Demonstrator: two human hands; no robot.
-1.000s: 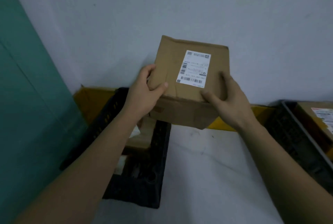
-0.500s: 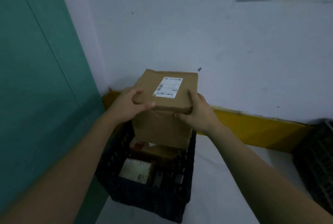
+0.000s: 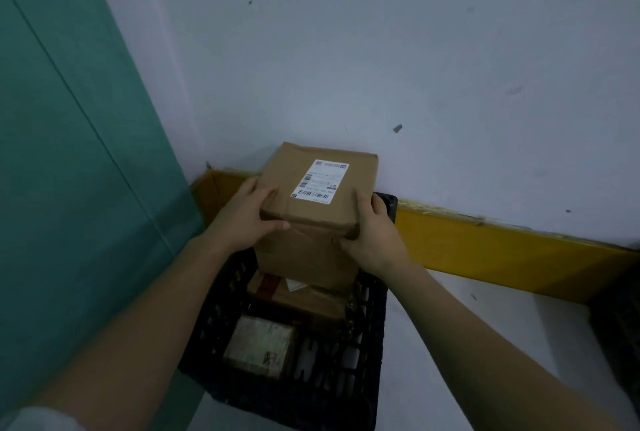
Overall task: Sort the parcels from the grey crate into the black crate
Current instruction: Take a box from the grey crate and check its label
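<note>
A brown cardboard parcel [image 3: 304, 243] with a white shipping label on top hangs over the far end of the black crate [image 3: 367, 375]. My left hand [image 3: 242, 215] grips its left edge, thumb across the front face. My right hand [image 3: 370, 233] grips its right edge. The parcel's lower part reaches down into the crate, over a flat brown parcel [image 3: 298, 299]. A pale, worn box [image 3: 259, 347] lies on the crate floor nearer to me.
A green wall panel [image 3: 69, 153] stands close on the left. The white wall has a yellow skirting [image 3: 485, 243] along its base. A dark crate edge [image 3: 620, 326] shows at the far right on the pale floor.
The parcel has come left and down from above the floor to over the black crate, both hands still gripping it. My view has swung left, so the grey crate has left the frame.
</note>
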